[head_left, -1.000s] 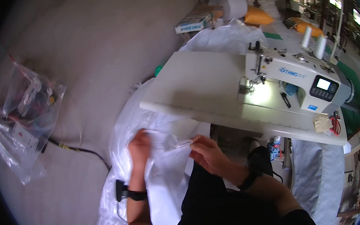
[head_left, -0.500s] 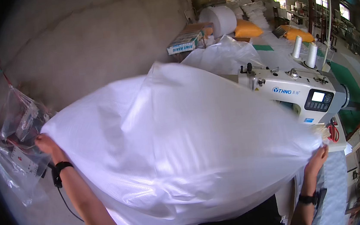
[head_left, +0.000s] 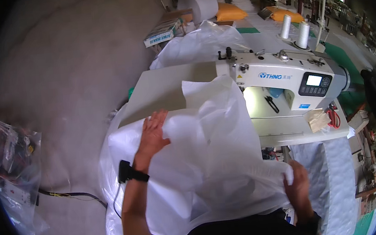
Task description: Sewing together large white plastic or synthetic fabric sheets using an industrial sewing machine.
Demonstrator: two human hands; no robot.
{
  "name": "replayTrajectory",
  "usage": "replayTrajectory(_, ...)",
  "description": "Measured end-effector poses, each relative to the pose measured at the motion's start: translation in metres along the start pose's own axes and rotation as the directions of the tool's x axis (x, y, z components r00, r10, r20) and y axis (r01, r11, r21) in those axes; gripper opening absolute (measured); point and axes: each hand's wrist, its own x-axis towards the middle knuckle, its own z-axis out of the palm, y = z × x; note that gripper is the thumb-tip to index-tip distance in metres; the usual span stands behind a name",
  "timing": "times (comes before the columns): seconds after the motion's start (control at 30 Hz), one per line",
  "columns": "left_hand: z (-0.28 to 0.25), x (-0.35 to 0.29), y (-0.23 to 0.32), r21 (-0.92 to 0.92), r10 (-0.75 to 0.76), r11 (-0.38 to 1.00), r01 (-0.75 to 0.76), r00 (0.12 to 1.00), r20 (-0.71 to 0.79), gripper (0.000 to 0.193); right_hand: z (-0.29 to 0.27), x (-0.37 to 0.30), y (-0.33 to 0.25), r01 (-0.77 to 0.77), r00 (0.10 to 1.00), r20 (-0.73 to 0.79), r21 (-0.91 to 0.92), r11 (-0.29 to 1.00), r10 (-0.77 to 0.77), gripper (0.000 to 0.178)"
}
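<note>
A large white woven plastic sheet [head_left: 210, 160] drapes over my lap and the front of the sewing table [head_left: 158, 88]. Flat on its left part lies my left hand [head_left: 154, 134], open with fingers stretched out. At the sheet's right edge, my right hand [head_left: 297, 183] is closed on a corner, slightly blurred. One raised fold of the sheet stands just left of the white sewing machine [head_left: 279, 77]. Black thread snips [head_left: 272, 104] lie under the machine's arm.
Red-handled scissors [head_left: 334, 119] and a beige piece of material [head_left: 317, 120] rest at the table's right end. Two white thread cones [head_left: 303, 35] stand behind the machine. Clear plastic [head_left: 203, 41] and a big white roll [head_left: 197, 7] are farther back. A bag of parts [head_left: 15, 157] hangs left.
The sheet, spread wide and billowing before, has come down and uncovered the table and machine bed. My left hand has moved right onto the sheet; my right hand has moved left and nearer.
</note>
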Motion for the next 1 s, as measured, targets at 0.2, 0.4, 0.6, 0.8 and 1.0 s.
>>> replayTrajectory(0.2, -0.020, -0.016, 0.114, -0.247, 0.123, 0.948, -0.203, 0.945, -0.304, 0.104, 0.059, 0.071, -0.081, 0.354, 0.916, 0.197, 0.012, 0.935, -0.349, 0.084)
replayTrajectory(0.4, 0.065, -0.031, 0.091, -0.044, 0.200, 0.976, -0.214, 0.957, -0.211, 0.043, 0.139, 0.087, -0.036, 0.492, 0.871, 0.067, -0.129, 0.861, -0.487, 0.036)
replayTrajectory(0.6, 0.064, -0.119, -0.078, -0.434, -0.365, 0.881, 0.190, 0.856, -0.366, 0.020, 0.080, 0.038, 0.033, 0.130, 0.949, 0.266, 0.168, 0.977, -0.172, 0.010)
replayTrajectory(0.8, -0.143, -0.187, -0.236, -0.503, -0.701, 0.690, 0.520, 0.306, -0.645, 0.028, -0.035, -0.069, 0.251, -0.503, 0.639, -0.040, 0.733, 0.457, 0.768, 0.028)
replayTrajectory(1.0, -0.151, -0.039, -0.204, 0.100, -0.492, 0.704, 0.703, 0.585, -0.645, 0.027, -0.027, -0.122, 0.255, -0.659, 0.564, -0.060, 0.569, 0.492, 0.824, 0.030)
